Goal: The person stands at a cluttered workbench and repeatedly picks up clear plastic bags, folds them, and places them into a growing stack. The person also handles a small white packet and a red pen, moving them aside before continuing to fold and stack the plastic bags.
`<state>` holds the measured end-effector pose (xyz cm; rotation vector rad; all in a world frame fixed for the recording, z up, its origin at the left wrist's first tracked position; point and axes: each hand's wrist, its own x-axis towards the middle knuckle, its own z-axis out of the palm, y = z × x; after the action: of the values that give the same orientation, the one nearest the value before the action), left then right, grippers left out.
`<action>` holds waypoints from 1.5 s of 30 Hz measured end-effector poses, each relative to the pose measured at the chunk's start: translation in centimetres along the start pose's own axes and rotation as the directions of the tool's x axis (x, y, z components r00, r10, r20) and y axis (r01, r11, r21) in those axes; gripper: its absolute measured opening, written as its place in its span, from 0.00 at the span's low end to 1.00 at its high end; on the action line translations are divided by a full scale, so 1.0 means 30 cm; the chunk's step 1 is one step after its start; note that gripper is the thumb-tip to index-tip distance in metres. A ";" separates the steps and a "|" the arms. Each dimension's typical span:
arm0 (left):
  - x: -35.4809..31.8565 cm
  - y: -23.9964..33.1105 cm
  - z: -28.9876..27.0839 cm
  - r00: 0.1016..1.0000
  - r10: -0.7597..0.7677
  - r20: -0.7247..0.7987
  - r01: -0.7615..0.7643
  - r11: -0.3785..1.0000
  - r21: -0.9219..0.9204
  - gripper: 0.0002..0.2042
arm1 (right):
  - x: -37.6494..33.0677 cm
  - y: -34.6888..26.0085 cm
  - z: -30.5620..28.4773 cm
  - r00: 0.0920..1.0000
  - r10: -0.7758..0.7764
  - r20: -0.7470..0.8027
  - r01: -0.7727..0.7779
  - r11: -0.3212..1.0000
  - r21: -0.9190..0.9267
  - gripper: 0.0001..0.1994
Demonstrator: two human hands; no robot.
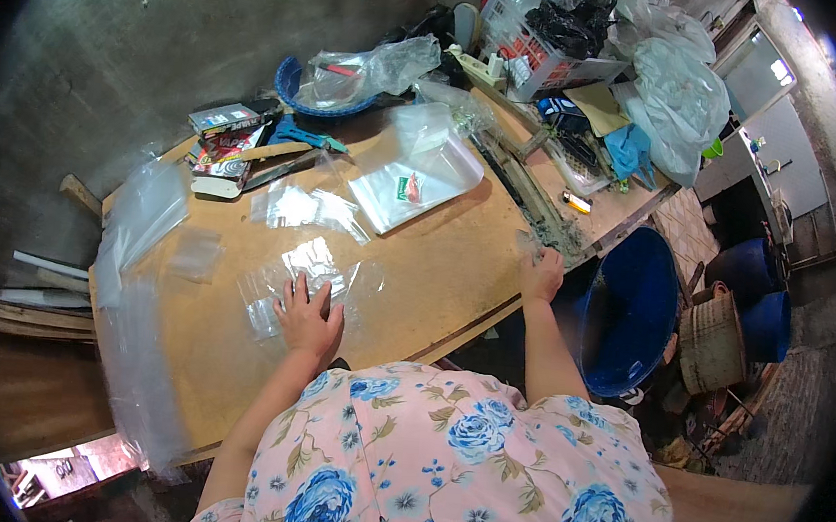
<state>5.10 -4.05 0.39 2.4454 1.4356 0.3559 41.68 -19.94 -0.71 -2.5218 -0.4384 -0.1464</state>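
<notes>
My left hand point(307, 317) lies with fingers spread on a few flat clear plastic bags point(263, 298) near the front of the wooden table. At the table's right edge is my right hand point(542, 274), its fingers curled together by a wooden bar. Something small and pale shows at those fingertips, too small to name. Beyond my left hand lie more clear plastic pieces point(304, 207) and a thick stack of clear bags point(416, 180) bearing a small red-and-green label. Long clear plastic sheets point(140, 357) hang over the table's left edge.
At the back are cardboard boxes point(225, 159), a blue-handled tool point(300, 135), and a blue basket point(324, 110) holding plastic. A lighter point(576, 202) lies on the right-hand board. Beyond it stands a crate point(543, 50) of bags. A large blue tub point(633, 312) is beside my right arm.
</notes>
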 end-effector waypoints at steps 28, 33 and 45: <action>0.001 -0.031 -0.006 1.000 -0.008 0.010 0.008 1.000 -0.018 0.21 | -0.517 -0.593 0.222 0.304 -0.818 0.488 0.620 0.559 0.551 0.08; 0.001 -0.027 -0.007 1.000 -0.016 0.014 0.016 1.000 -0.022 0.21 | -0.525 -0.602 0.232 0.269 -0.840 0.472 0.689 0.510 0.515 0.07; -0.002 -0.017 -0.028 1.000 -0.016 0.020 0.017 0.999 -0.051 0.21 | -0.531 -0.574 0.274 0.292 -0.800 0.525 0.615 0.577 0.538 0.07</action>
<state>4.38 -3.76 1.00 2.3890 1.4208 0.3598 20.92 -6.29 -1.73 -1.8133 -1.8227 0.6042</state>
